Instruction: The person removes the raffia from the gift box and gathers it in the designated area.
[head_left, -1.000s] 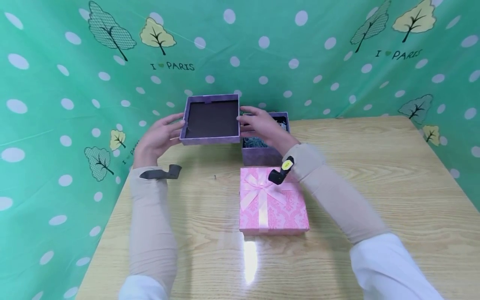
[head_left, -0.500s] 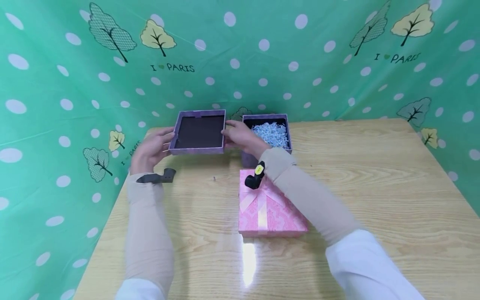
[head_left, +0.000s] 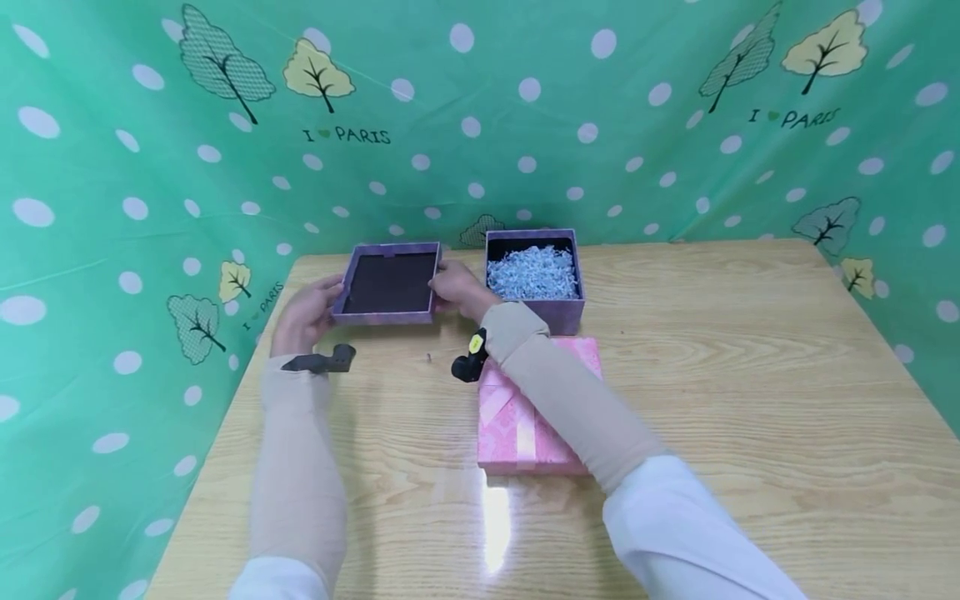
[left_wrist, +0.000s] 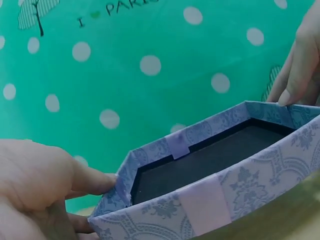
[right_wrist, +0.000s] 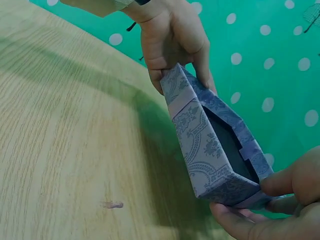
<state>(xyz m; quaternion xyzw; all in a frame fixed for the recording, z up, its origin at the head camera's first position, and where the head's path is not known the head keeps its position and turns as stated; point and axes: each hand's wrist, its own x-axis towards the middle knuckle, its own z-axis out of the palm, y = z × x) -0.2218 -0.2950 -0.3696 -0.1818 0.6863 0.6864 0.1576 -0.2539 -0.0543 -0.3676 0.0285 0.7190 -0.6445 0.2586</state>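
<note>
A purple patterned box lid (head_left: 390,283), its dark inner side facing up, is held between both hands at the back left of the table. My left hand (head_left: 306,312) grips its left edge, thumb at the rim and fingers beneath in the left wrist view. The right hand (head_left: 459,287) pinches the opposite side; in the right wrist view its thumb (right_wrist: 280,183) lies at the rim with fingers under the lid. To the right stands the matching purple box (head_left: 558,317), uncovered, with pale blue shredded paper (head_left: 534,272) inside.
A pink gift box (head_left: 525,433) with a ribbon bow sits in front of the purple box, partly hidden under the right forearm. Behind the wooden table (head_left: 750,375) hangs a green dotted curtain (head_left: 637,100). A small dark mark (head_left: 429,358) shows on the tabletop.
Both hands have moved the lid left and down, from beside and above the purple box toward the tabletop. The shredded paper in the box has come into full view.
</note>
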